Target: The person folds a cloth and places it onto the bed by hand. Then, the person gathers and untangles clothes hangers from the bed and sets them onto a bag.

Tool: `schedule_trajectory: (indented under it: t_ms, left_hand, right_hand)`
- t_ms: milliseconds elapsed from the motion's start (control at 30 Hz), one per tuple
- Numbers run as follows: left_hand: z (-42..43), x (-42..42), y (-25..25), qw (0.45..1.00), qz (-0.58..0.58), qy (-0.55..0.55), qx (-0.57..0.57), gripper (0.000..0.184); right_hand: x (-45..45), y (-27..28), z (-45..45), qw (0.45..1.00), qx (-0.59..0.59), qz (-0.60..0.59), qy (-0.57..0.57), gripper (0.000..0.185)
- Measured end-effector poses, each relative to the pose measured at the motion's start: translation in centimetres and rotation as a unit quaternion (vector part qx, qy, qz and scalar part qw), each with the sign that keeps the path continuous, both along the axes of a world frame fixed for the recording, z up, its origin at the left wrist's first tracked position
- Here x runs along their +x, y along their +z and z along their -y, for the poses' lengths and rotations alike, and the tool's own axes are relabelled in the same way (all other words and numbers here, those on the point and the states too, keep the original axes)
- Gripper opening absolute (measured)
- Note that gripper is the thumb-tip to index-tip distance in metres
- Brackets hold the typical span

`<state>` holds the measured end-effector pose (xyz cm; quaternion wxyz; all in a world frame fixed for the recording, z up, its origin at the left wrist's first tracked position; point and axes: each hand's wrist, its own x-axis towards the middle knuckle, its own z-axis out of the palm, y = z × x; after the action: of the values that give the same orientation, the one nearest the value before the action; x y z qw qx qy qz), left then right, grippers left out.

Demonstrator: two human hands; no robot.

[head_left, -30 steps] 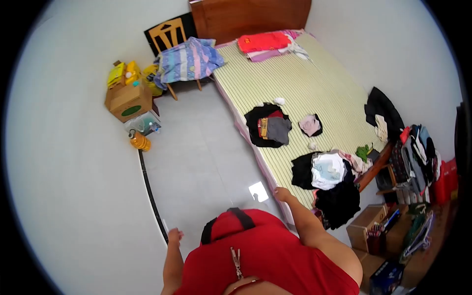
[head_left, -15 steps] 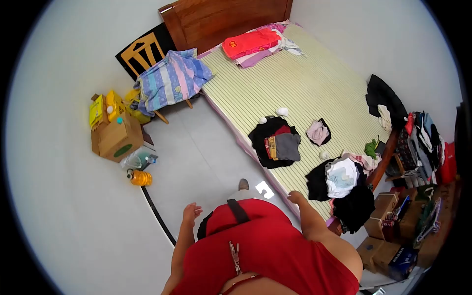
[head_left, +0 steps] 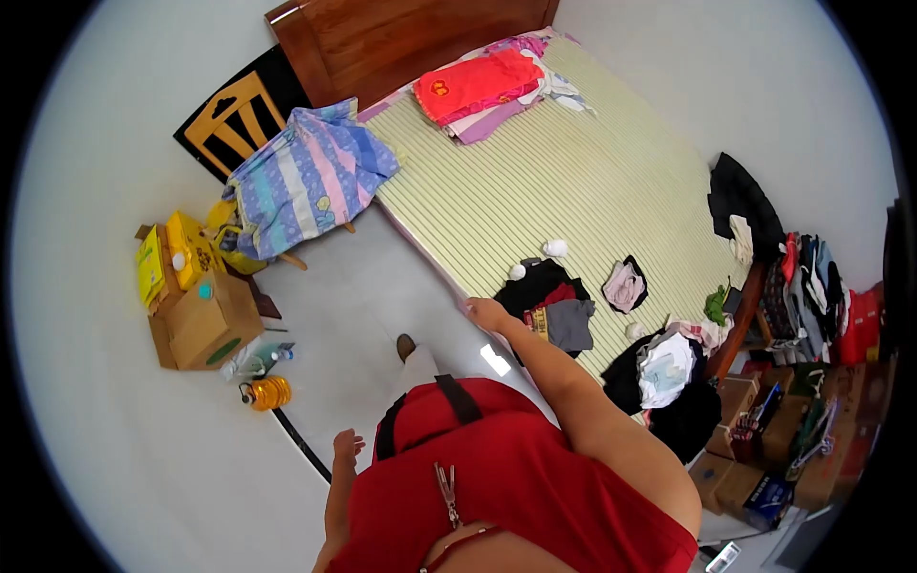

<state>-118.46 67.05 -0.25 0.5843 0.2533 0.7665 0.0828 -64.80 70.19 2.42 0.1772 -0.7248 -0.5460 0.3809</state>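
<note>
My right hand point(head_left: 487, 313) hangs over the near side edge of the bed point(head_left: 592, 177), just left of a folded pile of black, grey and dark red clothes point(head_left: 570, 325). It holds nothing I can see, its fingers loosely bent. Low beside my body, my left hand point(head_left: 348, 445) is over the floor with its fingers apart and nothing in it. Two small white bundles point(head_left: 554, 248) lie by the clothes pile. Farther right are a folded pink and black garment point(head_left: 625, 286) and a pile of white and black clothes point(head_left: 666, 371).
A chair point(head_left: 234, 115) draped with a patterned blue cloth point(head_left: 310, 177) stands beside the headboard point(head_left: 401, 43). Along the left wall are a cardboard box point(head_left: 215, 320) and a bottle of orange liquid point(head_left: 266, 392). Several boxes point(head_left: 755, 492) and hanging clothes point(head_left: 812, 291) are at the right.
I have stepped forward along the bed, with one shoe now farther ahead. My right hand has moved forward and left along the bed edge; my left hand has dropped lower in view.
</note>
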Motion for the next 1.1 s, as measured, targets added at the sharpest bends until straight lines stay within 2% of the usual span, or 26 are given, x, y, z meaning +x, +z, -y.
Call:
schedule_trajectory:
  t_ms: [67,133,200,233,267,367,467,500,633,667,767,833,867,967,1100]
  left_hand:
    - [-5.7,0.0,-0.7,0.998,-0.001,-0.056,-0.009,0.029]
    - [-11.7,0.1,-1.2,0.993,0.021,-0.101,0.053,0.028]
    - [-19.5,2.3,-0.2,0.988,0.024,-0.132,0.072,0.026]
    - [-22.9,3.2,0.0,0.983,0.025,-0.160,0.088,0.025]
    - [-26.8,3.0,-1.9,0.970,0.042,-0.210,0.116,0.026]
    - [-36.1,6.8,-0.1,0.945,0.037,-0.260,0.193,0.023]
    - [-43.4,12.2,0.0,0.946,0.036,-0.255,0.197,0.022]
    - [-45.1,13.9,-0.1,0.943,0.044,-0.266,0.196,0.021]
    - [-49.1,20.5,-1.4,0.932,0.095,-0.288,0.197,0.020]
    - [-50.1,21.6,-2.0,0.928,0.111,-0.296,0.197,0.020]
    - [-51.3,27.3,0.3,0.933,0.093,-0.322,0.131,0.020]
    - [-53.2,29.9,1.7,0.926,0.081,-0.346,0.124,0.021]
    - [-54.0,31.1,2.2,0.923,0.077,-0.357,0.120,0.021]
    - [-58.6,32.8,-0.3,0.908,0.099,-0.378,0.152,0.023]
    - [-65.4,37.1,-0.8,0.884,0.116,-0.423,0.161,0.024]
  right_hand:
    - [-0.2,-1.9,-1.9,0.999,0.018,0.031,-0.012,0.035]
    - [-0.1,-2.2,-2.2,0.999,-0.003,0.044,-0.020,0.034]
    - [1.4,-7.3,-1.8,0.993,-0.070,0.094,0.022,0.035]
    - [1.9,-8.0,-1.2,0.992,-0.101,0.063,-0.051,0.034]
    - [2.2,-8.3,-0.5,0.983,-0.135,0.029,-0.125,0.034]
    - [3.5,-8.0,-0.2,0.971,-0.172,0.077,-0.150,0.035]
    - [4.7,-5.7,-2.0,0.964,-0.155,0.032,-0.216,0.035]
    - [5.3,-5.6,-2.8,0.958,-0.171,0.020,-0.227,0.036]
    - [9.5,-7.6,-6.7,0.969,-0.211,0.042,-0.119,0.038]
    - [10.7,-7.4,-8.5,0.967,-0.206,0.042,-0.144,0.038]
    - [14.0,-7.8,-14.0,0.960,-0.183,0.035,-0.209,0.038]
    - [15.6,-7.2,-18.1,0.967,-0.088,0.045,-0.235,0.039]
    - [16.1,-6.5,-20.3,0.963,-0.083,0.046,-0.252,0.037]
    - [17.3,-4.4,-25.8,0.964,-0.090,0.006,-0.251,0.036]
    - [17.4,-5.9,-30.4,0.960,-0.101,-0.003,-0.260,0.036]
